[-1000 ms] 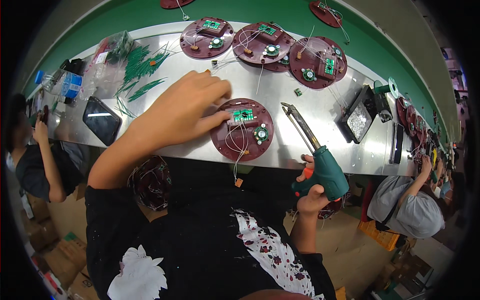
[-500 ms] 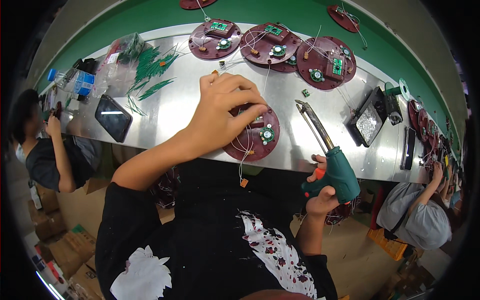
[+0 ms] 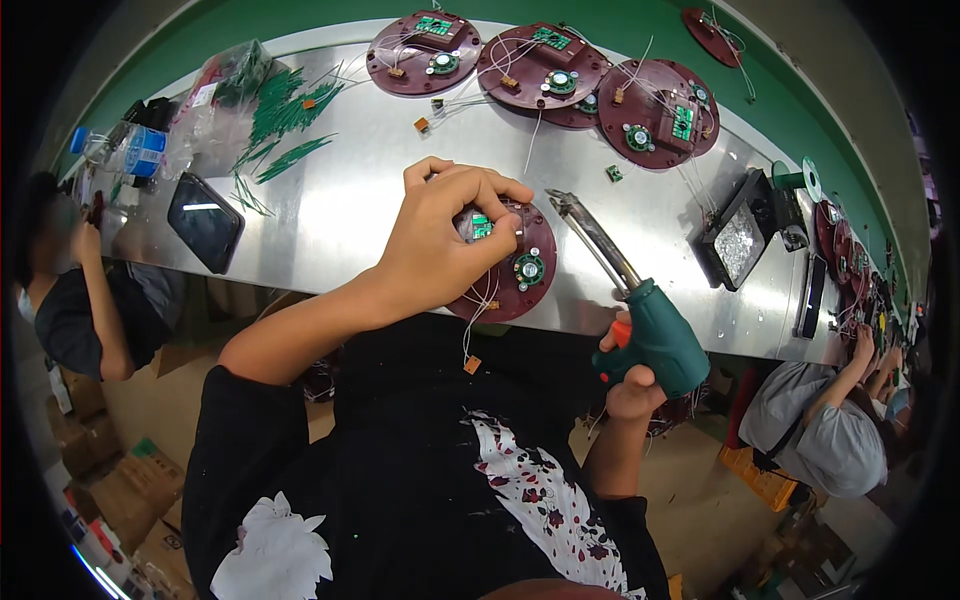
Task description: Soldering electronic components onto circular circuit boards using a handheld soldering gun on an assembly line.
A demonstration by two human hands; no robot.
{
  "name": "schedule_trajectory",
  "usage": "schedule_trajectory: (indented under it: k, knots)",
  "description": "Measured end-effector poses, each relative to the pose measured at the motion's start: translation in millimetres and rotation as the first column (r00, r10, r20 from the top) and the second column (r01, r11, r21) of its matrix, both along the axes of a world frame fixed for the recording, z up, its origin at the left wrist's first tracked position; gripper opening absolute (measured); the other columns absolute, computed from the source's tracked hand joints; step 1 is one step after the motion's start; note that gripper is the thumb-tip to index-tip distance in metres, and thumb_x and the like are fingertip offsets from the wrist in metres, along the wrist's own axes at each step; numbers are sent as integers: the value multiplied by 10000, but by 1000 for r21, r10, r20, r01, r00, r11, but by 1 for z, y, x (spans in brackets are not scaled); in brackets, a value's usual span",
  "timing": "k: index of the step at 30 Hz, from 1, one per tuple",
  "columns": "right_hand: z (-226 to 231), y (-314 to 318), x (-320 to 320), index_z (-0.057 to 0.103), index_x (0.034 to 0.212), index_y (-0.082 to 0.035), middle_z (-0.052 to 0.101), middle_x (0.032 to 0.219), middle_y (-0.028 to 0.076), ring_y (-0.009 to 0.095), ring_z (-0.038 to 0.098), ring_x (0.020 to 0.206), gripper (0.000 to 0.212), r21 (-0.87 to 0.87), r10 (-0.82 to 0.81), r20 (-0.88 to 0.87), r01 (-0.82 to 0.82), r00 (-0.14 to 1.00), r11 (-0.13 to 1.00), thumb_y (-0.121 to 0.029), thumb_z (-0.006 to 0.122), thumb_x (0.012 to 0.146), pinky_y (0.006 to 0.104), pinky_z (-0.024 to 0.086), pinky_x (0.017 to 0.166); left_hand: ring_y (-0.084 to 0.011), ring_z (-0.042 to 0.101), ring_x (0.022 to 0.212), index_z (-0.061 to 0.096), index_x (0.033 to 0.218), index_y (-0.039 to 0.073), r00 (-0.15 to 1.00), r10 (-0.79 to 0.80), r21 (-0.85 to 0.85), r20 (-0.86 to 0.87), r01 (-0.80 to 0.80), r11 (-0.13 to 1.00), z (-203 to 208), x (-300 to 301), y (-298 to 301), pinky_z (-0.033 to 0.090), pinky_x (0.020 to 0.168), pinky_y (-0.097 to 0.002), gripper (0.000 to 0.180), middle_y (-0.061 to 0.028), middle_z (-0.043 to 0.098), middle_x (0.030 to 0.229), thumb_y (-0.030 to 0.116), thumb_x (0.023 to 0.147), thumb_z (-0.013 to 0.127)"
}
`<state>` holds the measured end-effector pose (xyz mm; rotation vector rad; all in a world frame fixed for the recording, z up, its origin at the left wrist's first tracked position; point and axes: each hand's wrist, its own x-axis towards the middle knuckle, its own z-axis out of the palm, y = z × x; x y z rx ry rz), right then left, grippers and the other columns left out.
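My left hand (image 3: 445,235) is over a round maroon plate (image 3: 535,290) at the bench's front edge. Its thumb and index finger are bent toward each other above the plate's small green circuit board (image 3: 481,226); whatever they pinch is too small to make out. A round green-rimmed speaker (image 3: 528,268) and thin white wires sit on this plate, and a small tan connector (image 3: 472,366) dangles over the edge. In my right hand (image 3: 634,386) is a dark green soldering gun (image 3: 660,335), gripped by its handle. Its tip points up and left, just right of my left fingers.
Several similar maroon plates (image 3: 425,50) lie along the far side. Green wires (image 3: 285,120), a phone (image 3: 203,222) and a bottle (image 3: 145,152) are at left. A black tray (image 3: 738,235) and solder spool (image 3: 811,178) stand at right. People work on both sides.
The soldering gun has moved up and left, bringing its tip closer to my left hand. My left thumb has shifted slightly left and down, uncovering more of the circuit board.
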<state>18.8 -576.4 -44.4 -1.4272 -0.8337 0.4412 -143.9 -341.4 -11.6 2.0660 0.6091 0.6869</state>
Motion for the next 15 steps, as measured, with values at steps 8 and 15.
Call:
schedule_trajectory:
  k: [8,15]
  knots:
    - [2,1,-4,704,1147,72,660,1098,156,122,640,721,791,-33,23,-73,-26,997,999,-676,730,890,255,507,608,-157,650,997,664,794,85,999,40,-19,28,-40,999,-2,2,-1,317,1065,-382,94,-32,804,1076,113,814,751]
    - [6,4,-2,677,1167,99,683,975,104,97,634,700,847,-70,13,-66,-18,998,997,-676,783,844,237,503,614,-161,638,935,677,759,76,996,78,-25,31,-78,997,-2,4,-3,331,1038,-358,81,-36,812,1051,100,788,749]
